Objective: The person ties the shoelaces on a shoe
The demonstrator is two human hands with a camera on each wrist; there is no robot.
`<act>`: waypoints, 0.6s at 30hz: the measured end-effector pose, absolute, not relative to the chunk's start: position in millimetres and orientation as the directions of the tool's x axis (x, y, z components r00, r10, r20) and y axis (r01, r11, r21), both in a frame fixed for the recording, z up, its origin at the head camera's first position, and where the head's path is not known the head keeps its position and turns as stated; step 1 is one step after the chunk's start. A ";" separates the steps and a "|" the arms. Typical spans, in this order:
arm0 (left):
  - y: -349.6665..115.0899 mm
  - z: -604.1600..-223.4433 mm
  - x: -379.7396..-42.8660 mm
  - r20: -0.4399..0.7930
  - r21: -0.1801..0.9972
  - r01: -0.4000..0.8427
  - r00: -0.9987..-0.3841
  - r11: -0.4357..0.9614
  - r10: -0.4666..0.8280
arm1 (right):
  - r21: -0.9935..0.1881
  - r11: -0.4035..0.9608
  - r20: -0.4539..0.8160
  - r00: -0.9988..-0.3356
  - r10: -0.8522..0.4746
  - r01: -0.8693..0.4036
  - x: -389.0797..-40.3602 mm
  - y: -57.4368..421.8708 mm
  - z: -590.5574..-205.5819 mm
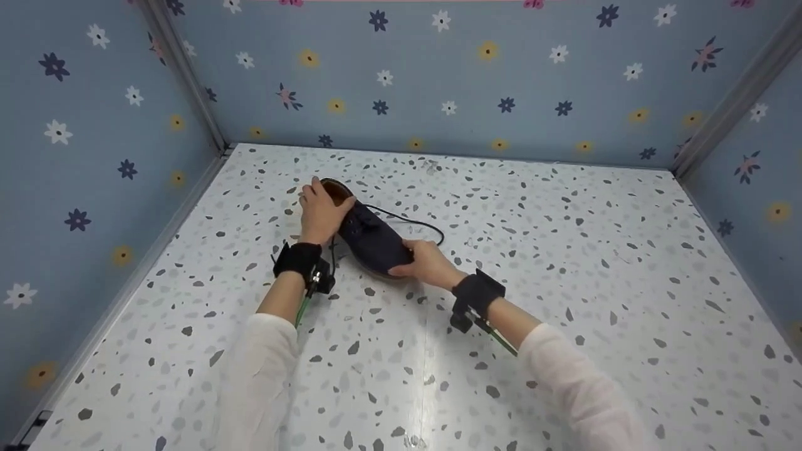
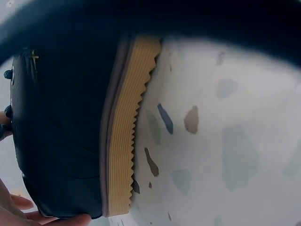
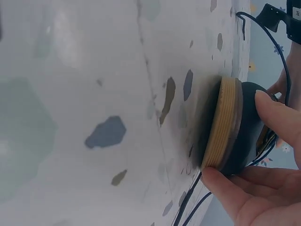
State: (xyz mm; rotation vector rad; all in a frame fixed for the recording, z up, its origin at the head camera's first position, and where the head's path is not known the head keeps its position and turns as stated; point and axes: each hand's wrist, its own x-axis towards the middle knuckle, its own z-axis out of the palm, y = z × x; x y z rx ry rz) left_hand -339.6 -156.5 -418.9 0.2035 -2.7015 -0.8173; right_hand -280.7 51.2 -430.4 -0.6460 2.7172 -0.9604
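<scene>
In the head view, we find one dark shoe on the speckled table, left of its middle, heel toward the far left and toe toward the near right. The left hand is bent about the heel, thumb beside the opening and fingers at the far-left rim; the right hand grips the toe between thumb and fingers. A dark lace trails in a loop to the right. We judge this two-ended hold sound: the load is shared, and any movement should be made with both ends together so that the shoe does not twist. In the left wrist view, we note the ribbed tan sole along the shoe's side and the left hand's fingers against the heel, near the sole's end; a dark blur covers the top. We advise pressure on the stiff heel rather than the soft rim, which we expect to fold. In the right wrist view, we see the thumb on top of the toe and a fingertip at the sole's edge, a partly closed pinch filled by the toe. Shadow lies beneath the sole; we cannot tell whether all of it touches the table. Lace strands run near the right hand; we recommend leaving them outside the fingers, since a trapped strand could drag the shoe askew.
</scene>
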 end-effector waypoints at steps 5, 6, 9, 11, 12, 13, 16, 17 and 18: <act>-148.1 -419.1 -340.5 0.260 0.519 -0.044 -0.943 0.853 -0.207 | -0.648 0.682 -0.028 -0.884 -0.467 -0.340 -279.6 64.5 -428.5; -146.4 -419.0 -340.4 0.260 0.512 -0.041 -0.944 0.858 -0.201 | -0.653 0.677 -0.027 -0.883 -0.469 -0.340 -279.6 66.9 -428.4; -140.3 -417.7 -339.3 0.251 0.491 -0.046 -0.949 0.870 -0.192 | -0.655 0.678 -0.027 -0.887 -0.462 -0.333 -279.0 73.7 -428.5; -136.0 -416.3 -338.2 0.232 0.483 -0.053 -0.955 0.874 -0.186 | -0.654 0.684 -0.031 -0.892 -0.451 -0.322 -279.2 78.3 -429.5; -133.6 -415.7 -337.7 0.227 0.480 -0.055 -0.956 0.875 -0.185 | -0.657 0.684 -0.032 -0.895 -0.445 -0.317 -278.9 80.6 -429.8; -131.2 -415.1 -337.2 0.224 0.482 -0.060 -0.956 0.874 -0.189 | -0.660 0.684 -0.034 -0.898 -0.440 -0.310 -278.8 83.0 -430.3; -124.7 -413.9 -335.2 0.209 0.481 -0.064 -0.960 0.874 -0.185 | -0.680 0.673 -0.044 -0.901 -0.432 -0.290 -277.5 89.8 -431.0; -122.6 -413.7 -334.6 0.210 0.480 -0.067 -0.959 0.875 -0.189 | -0.684 0.672 -0.046 -0.902 -0.429 -0.285 -276.8 91.9 -430.9; -120.8 -413.8 -334.0 0.212 0.479 -0.067 -0.958 0.875 -0.190 | -0.689 0.669 -0.049 -0.903 -0.428 -0.279 -276.3 93.9 -430.9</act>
